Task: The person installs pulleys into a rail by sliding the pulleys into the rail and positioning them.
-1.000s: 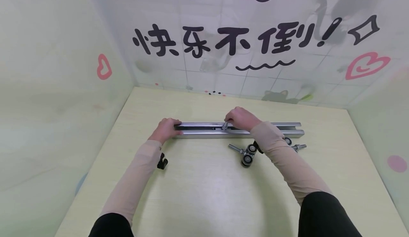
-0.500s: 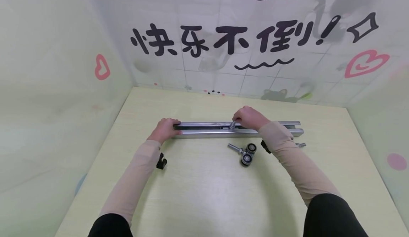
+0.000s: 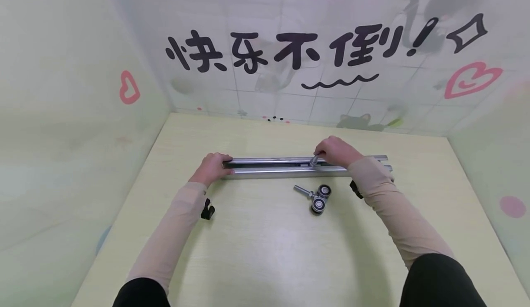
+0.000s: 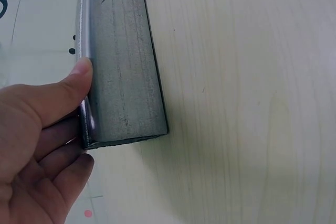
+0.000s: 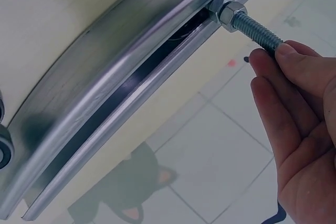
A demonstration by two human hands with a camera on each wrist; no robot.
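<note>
Down on a pale wooden table [image 3: 265, 251], a long metal channel rail [image 3: 269, 172] lies crosswise, its open slot facing up. Everything is placed relative to this rail.

At the rail's left end, the person's left hand [image 3: 211, 168] grasps it: the left wrist view shows the thumb [image 4: 71, 85] pressed along the upper edge and the other fingers curled round the end of the rail.

Toward the rail's right half, the person's right hand [image 3: 337, 151] holds a threaded bolt [image 5: 252, 24] that stands up out of the slot. In the right wrist view the fingertips [image 5: 286, 53] close on the bolt's free end, and a hex nut [image 5: 227, 10] sits on the bolt right at the slot's lips. Whatever the bolt is fixed to sits inside the channel, dark and mostly hidden; it cannot be made out.

Just in front of the rail, on the person's side, a loose roller carriage [image 3: 316, 199] with black wheels and its own bolt lies on the table, apart from the rail. Small black parts show near each wrist [image 3: 207, 211], too small to identify.

Behind the rail, a wall [image 3: 290, 58] carries large black characters and pink hearts.
</note>
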